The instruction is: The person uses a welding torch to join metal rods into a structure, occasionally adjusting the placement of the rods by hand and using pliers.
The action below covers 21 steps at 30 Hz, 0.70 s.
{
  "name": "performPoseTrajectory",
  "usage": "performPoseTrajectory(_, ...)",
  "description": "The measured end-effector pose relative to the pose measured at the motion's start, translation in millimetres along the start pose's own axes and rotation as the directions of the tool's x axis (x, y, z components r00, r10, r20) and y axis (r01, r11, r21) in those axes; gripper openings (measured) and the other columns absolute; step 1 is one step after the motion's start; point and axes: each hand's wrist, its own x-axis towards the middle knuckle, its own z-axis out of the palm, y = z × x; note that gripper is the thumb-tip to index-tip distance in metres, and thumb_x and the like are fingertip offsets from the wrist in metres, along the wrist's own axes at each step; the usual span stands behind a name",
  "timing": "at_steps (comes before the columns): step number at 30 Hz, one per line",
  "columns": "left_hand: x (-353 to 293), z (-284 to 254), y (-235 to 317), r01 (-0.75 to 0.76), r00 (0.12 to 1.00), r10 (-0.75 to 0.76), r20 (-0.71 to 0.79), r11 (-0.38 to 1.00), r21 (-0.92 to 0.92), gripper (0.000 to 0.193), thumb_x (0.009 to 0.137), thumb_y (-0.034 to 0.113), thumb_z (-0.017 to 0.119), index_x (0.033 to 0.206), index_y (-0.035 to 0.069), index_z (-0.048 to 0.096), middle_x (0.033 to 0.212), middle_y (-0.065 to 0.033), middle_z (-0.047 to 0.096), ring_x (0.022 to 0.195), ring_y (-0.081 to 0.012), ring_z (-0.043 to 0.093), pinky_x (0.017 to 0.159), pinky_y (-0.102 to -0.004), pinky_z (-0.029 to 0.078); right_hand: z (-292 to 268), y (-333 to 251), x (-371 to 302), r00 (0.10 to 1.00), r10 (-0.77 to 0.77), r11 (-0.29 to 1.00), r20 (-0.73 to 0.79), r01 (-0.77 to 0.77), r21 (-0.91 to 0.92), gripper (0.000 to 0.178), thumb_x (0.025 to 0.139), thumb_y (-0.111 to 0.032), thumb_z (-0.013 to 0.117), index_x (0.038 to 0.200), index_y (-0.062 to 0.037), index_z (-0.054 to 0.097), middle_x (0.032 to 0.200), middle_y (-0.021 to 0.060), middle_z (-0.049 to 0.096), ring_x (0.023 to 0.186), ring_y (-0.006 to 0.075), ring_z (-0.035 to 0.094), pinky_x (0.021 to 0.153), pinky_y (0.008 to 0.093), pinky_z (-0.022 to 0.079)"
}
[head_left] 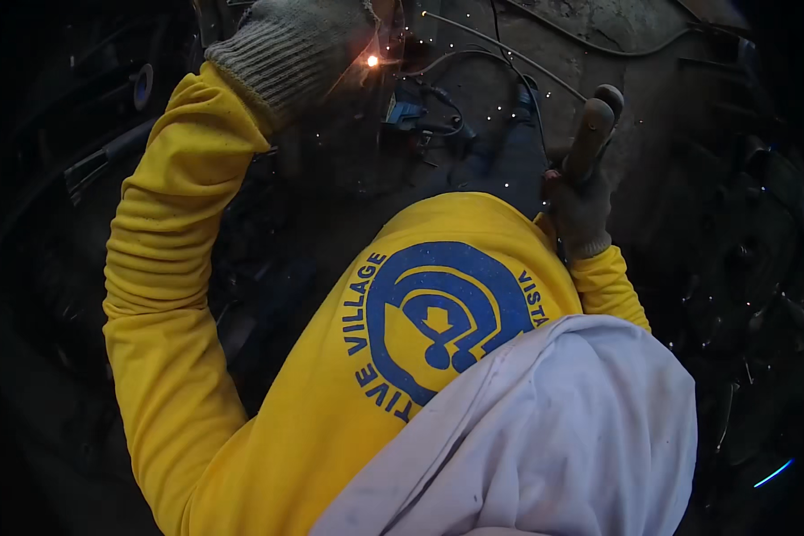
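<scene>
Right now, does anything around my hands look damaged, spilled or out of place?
Sparks are flying from a bright glowing spot beside your gloved left hand, scattering over the loose cables and blue clamp on the dark floor. Your gloved right hand grips a wooden-handled tool upright. Otherwise too dark to judge.

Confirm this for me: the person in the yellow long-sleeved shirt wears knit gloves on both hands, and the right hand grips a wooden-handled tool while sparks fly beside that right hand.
One detail is wrong. The sparks fly beside the left hand, not the right hand, which grips the wooden-handled tool away from them. The yellow long-sleeved shirt and the knit gloves on both hands are as stated. The head view shows this.
</scene>
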Motion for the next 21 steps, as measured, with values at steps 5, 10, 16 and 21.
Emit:
performPoseTrajectory(5,-11,5,0,0.023,1.000,-0.022,0.015,1.000,-0.020,0.033,0.093,0.027,0.066,0.117,0.005,0.074,0.118,-0.0143,0.075,0.111,-0.0273,0.072,0.096,-0.0411,0.054,-6,-18,3,0.991,0.128,0.987,-0.047,-0.122,0.108,0.034,0.086,-0.005,0.076,0.117,0.0032,0.064,0.083,0.0061,0.066,0.069,0.0140,0.064,0.065,0.0287,0.052)
performPoseTrajectory(10,-1,2,-2,-0.007,1.000,0.007,-0.010,1.000,-0.001,0.033,0.093,0.027,0.066,0.117,0.005,0.074,0.118,-0.0143,0.075,0.111,-0.0273,0.072,0.097,-0.0411,0.054,-6,-13,2,0.991,0.117,0.987,-0.067,-0.108,0.122,0.034,0.087,-0.006,0.076,0.118,0.0025,0.064,0.083,0.0063,0.066,0.068,0.0142,0.064,0.064,0.0288,0.052)
performPoseTrajectory(16,-5,6,-1,0.000,1.000,0.000,-0.001,1.000,-0.014,0.033,0.094,0.028,0.066,0.117,0.005,0.074,0.118,-0.0143,0.075,0.111,-0.0272,0.071,0.097,-0.0412,0.054,-6,-8,4,0.994,0.087,0.981,-0.067,-0.073,0.182,0.033,0.088,-0.007,0.076,0.118,0.0021,0.064,0.081,0.0061,0.066,0.067,0.0141,0.063,0.063,0.0286,0.052)
performPoseTrajectory(21,-5,8,-1,0.001,1.000,-0.001,-0.007,1.000,-0.017,0.033,0.094,0.028,0.065,0.117,0.005,0.074,0.118,-0.0143,0.075,0.111,-0.0271,0.071,0.097,-0.0413,0.053,-12,-6,9,0.995,0.043,0.990,-0.094,-0.030,0.139,0.034,0.092,-0.015,0.071,0.120,0.0019,0.063,0.080,0.0066,0.066,0.066,0.0155,0.064,0.063,0.0286,0.052)
